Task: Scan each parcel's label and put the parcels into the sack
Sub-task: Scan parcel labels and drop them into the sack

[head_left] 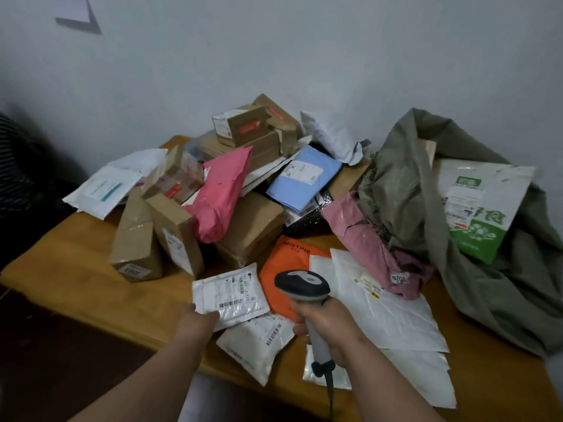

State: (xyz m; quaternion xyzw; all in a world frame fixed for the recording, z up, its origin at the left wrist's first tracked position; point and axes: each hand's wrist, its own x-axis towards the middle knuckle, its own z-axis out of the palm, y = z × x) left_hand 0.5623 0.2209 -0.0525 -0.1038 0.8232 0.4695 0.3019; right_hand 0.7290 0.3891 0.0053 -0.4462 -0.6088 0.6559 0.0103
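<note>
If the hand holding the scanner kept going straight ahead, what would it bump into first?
Probably the orange MISTINE mailer: the right hand points its barcode scanner up the table over it. Depth is unclear; beyond lies the cardboard box pile.

Both forearms and hands [201,318] are bare, with no sleeves or gloves.

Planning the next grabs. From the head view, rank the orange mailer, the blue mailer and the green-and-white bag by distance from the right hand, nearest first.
Measured from the right hand, which grips the scanner:
1. Orange mailer, just ahead of it and slightly left, on the table.
2. Blue mailer, farther back, on the pile.
3. Green-and-white bag, far right, lying on the grey-green sack.
</note>
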